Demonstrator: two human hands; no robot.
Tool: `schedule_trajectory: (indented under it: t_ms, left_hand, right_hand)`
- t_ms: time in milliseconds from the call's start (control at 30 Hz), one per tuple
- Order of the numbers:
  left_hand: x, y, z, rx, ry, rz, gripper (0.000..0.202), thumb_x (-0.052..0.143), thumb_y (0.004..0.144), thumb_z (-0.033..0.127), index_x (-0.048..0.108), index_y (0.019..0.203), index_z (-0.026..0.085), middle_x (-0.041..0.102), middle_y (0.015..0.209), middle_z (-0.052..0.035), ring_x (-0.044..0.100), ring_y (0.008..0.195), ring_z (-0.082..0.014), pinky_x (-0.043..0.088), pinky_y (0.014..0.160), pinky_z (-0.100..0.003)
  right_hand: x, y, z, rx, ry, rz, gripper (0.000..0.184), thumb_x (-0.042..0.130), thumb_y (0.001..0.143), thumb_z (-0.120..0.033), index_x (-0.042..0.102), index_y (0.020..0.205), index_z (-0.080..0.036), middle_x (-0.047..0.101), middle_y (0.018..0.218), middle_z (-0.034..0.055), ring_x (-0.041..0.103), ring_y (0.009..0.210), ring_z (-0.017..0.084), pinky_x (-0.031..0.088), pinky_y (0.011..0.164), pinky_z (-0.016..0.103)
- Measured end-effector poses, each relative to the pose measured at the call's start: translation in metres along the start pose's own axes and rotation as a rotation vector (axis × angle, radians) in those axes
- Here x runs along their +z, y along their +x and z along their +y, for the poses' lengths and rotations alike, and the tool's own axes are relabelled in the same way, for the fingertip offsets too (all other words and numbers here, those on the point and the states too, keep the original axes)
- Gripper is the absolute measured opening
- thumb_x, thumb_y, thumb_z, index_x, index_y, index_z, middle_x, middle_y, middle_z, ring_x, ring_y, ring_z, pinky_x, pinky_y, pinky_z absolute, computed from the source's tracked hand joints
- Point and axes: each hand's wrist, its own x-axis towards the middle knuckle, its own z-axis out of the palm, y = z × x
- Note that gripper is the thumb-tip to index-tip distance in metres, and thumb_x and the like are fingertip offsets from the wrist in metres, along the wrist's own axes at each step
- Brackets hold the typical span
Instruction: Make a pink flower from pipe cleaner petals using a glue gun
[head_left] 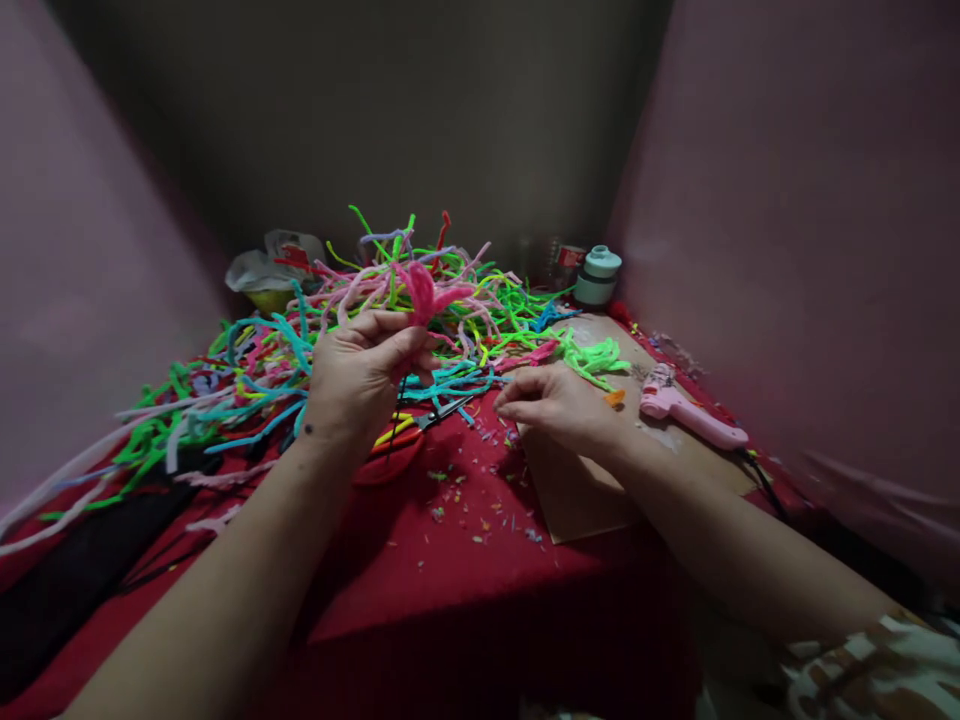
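Observation:
My left hand (367,372) is raised above the red cloth, fingers pinched round the base of a pink pipe-cleaner flower (424,290) whose petals stick up above my fingertips. A thin dark stem hangs down from it. My right hand (551,402) rests low on the edge of a brown cardboard sheet (577,495), fingers curled together near small scraps; I cannot make out anything in them. Scissors with yellow and orange handles (420,425) lie between the two hands.
A big heap of coloured pipe cleaners (255,370) covers the back and left of the red cloth (450,560). A pink glue gun (686,408) lies at the right. A pale green jar (598,276) and a white bag (274,262) stand behind.

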Motion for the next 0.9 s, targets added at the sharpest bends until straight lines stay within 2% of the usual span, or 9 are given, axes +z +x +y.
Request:
schedule_trajectory:
  t_ms: [133, 267, 367, 433, 567, 667, 733, 800, 900]
  left_hand:
    - [-0.009, 0.007, -0.01, -0.081, -0.074, -0.016, 0.013, 0.068, 0.063, 0.015, 0.06, 0.072, 0.012, 0.063, 0.059, -0.0001, 0.059, 0.047, -0.0113, 0.046, 0.042, -0.021]
    - [-0.008, 0.007, -0.01, -0.107, -0.081, -0.035, 0.015, 0.069, 0.063, 0.016, 0.06, 0.074, 0.011, 0.063, 0.06, -0.0006, 0.059, 0.047, -0.0118, 0.046, 0.042, -0.022]
    - [-0.008, 0.005, -0.009, -0.102, -0.071, -0.059, 0.014, 0.068, 0.064, 0.016, 0.06, 0.075, 0.01, 0.063, 0.06, -0.0009, 0.059, 0.047, -0.0114, 0.046, 0.043, -0.022]
    - [-0.008, 0.004, -0.009, -0.098, -0.066, -0.071, 0.013, 0.068, 0.065, 0.017, 0.06, 0.074, 0.01, 0.063, 0.059, -0.0009, 0.058, 0.047, -0.0111, 0.046, 0.043, -0.022]
    - [-0.008, 0.002, -0.009, -0.104, -0.069, -0.094, 0.014, 0.068, 0.066, 0.018, 0.06, 0.075, 0.011, 0.064, 0.063, -0.0017, 0.058, 0.048, -0.0111, 0.046, 0.044, -0.023]
    - [-0.007, 0.001, -0.008, -0.128, -0.071, -0.1, 0.013, 0.068, 0.066, 0.017, 0.06, 0.075, 0.012, 0.065, 0.064, -0.0016, 0.058, 0.048, -0.0112, 0.046, 0.043, -0.023]
    - [-0.006, 0.0, -0.007, -0.145, -0.088, -0.107, 0.012, 0.068, 0.067, 0.016, 0.06, 0.075, 0.012, 0.064, 0.064, -0.0012, 0.058, 0.048, -0.0112, 0.046, 0.043, -0.023]
    - [-0.005, 0.0, -0.005, -0.161, -0.117, -0.117, 0.01, 0.067, 0.068, 0.014, 0.06, 0.075, 0.012, 0.064, 0.063, -0.0007, 0.058, 0.048, -0.0106, 0.046, 0.043, -0.023]
    - [-0.001, -0.002, -0.002, -0.191, -0.151, -0.124, 0.01, 0.067, 0.067, 0.012, 0.061, 0.074, 0.011, 0.063, 0.061, 0.0002, 0.057, 0.046, -0.0093, 0.045, 0.04, -0.021]
  right_hand:
    - [0.001, -0.015, 0.001, -0.011, -0.411, -0.09, 0.008, 0.059, 0.074, -0.012, 0.067, 0.072, -0.013, 0.061, 0.066, 0.0018, 0.052, 0.062, 0.01, 0.036, 0.059, 0.024]
    - [0.012, -0.026, -0.005, -0.157, -0.774, -0.203, 0.008, 0.06, 0.078, -0.02, 0.067, 0.076, -0.015, 0.058, 0.078, 0.0043, 0.05, 0.073, 0.012, 0.034, 0.063, 0.024]
    - [0.024, -0.03, -0.002, -0.197, -0.969, -0.224, 0.012, 0.056, 0.08, -0.024, 0.065, 0.076, -0.015, 0.058, 0.081, 0.0057, 0.048, 0.076, 0.015, 0.031, 0.065, 0.027]
    - [0.031, -0.03, 0.002, -0.197, -1.031, -0.23, 0.014, 0.051, 0.083, -0.021, 0.062, 0.078, -0.014, 0.059, 0.082, 0.0066, 0.048, 0.075, 0.015, 0.031, 0.066, 0.028]
    - [0.033, -0.031, 0.003, -0.217, -1.028, -0.204, 0.012, 0.047, 0.082, -0.014, 0.058, 0.077, -0.013, 0.059, 0.081, 0.007, 0.047, 0.075, 0.015, 0.034, 0.069, 0.029]
    - [0.019, -0.047, -0.013, -0.163, -0.871, -0.159, 0.01, 0.049, 0.079, -0.01, 0.056, 0.073, -0.013, 0.057, 0.079, 0.006, 0.048, 0.076, 0.014, 0.036, 0.07, 0.027]
    - [0.001, -0.07, -0.026, -0.073, -0.693, -0.231, 0.01, 0.047, 0.082, -0.013, 0.056, 0.079, -0.015, 0.057, 0.078, 0.0034, 0.049, 0.069, 0.011, 0.038, 0.065, 0.023]
    - [-0.021, -0.103, -0.036, -0.016, -0.596, -0.249, 0.008, 0.047, 0.082, -0.016, 0.054, 0.08, -0.018, 0.057, 0.077, 0.0022, 0.05, 0.068, 0.011, 0.04, 0.064, 0.022]
    - [-0.058, -0.156, -0.037, 0.212, -0.546, -0.284, 0.016, 0.043, 0.086, -0.024, 0.049, 0.072, -0.019, 0.053, 0.071, 0.0018, 0.047, 0.063, 0.012, 0.039, 0.058, 0.022]
